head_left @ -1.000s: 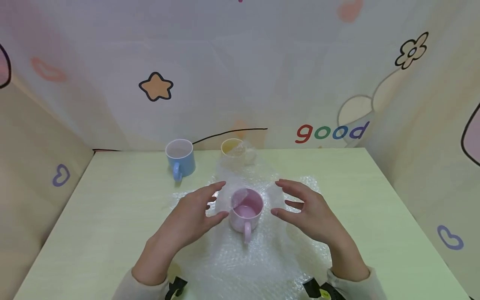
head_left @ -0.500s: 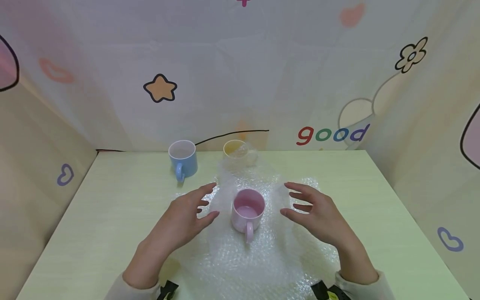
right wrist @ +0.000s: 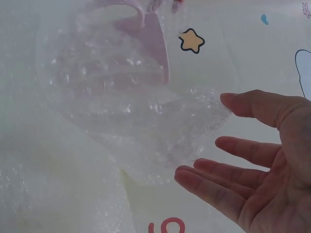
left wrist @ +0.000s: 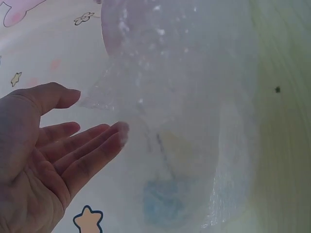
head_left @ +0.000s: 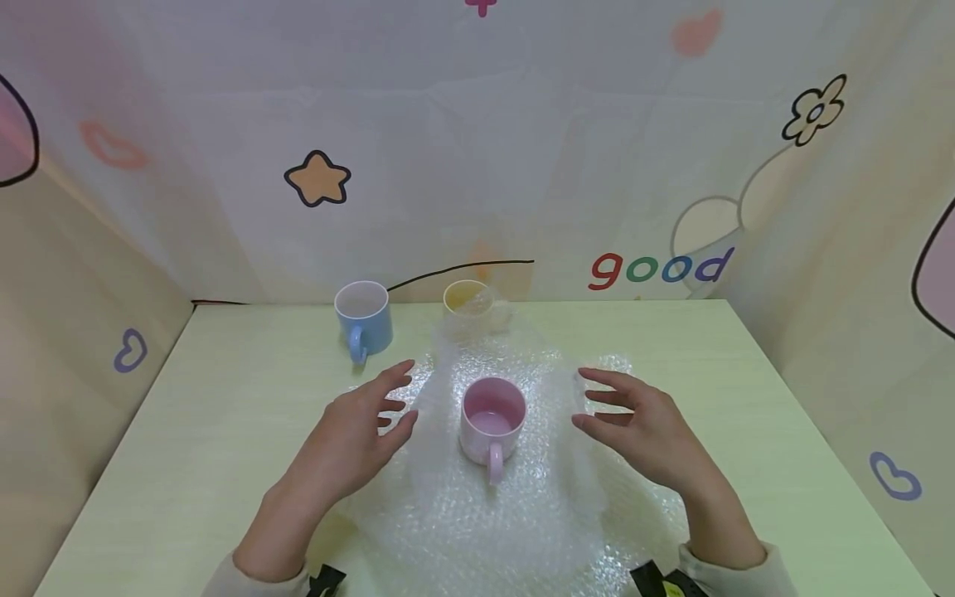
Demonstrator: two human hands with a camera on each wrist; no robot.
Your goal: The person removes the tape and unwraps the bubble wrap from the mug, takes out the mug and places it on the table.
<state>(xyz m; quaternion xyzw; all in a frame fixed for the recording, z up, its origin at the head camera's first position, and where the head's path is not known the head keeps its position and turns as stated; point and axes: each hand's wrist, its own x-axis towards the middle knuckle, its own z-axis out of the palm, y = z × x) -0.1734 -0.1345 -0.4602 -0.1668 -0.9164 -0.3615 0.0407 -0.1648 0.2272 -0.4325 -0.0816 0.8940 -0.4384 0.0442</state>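
Note:
A pink mug (head_left: 492, 414) stands upright on a sheet of bubble wrap (head_left: 515, 522), its handle toward me. My left hand (head_left: 351, 435) is to the left of the mug, fingers relaxed and thumb apart. In the left wrist view its fingertips (left wrist: 122, 131) meet a loose edge of the wrap. On the other side, my right hand (head_left: 649, 427) hovers with parted fingers. The right wrist view has its thumb at a raised flap of wrap, perhaps touching. Neither hand contacts the mug. Raised film partly veils the mug in both wrist views.
At the back left of the table (head_left: 216, 414) stands a blue mug (head_left: 366, 323). A yellow mug (head_left: 464, 293), partly covered by bubble wrap, is at the back middle. Printed cloth walls (head_left: 448, 149) enclose the back and sides.
Both hands have spread outward, away from the pink mug. The piece of wrap that lay over part of the mug's opening has drawn back, so its inside is uncovered.

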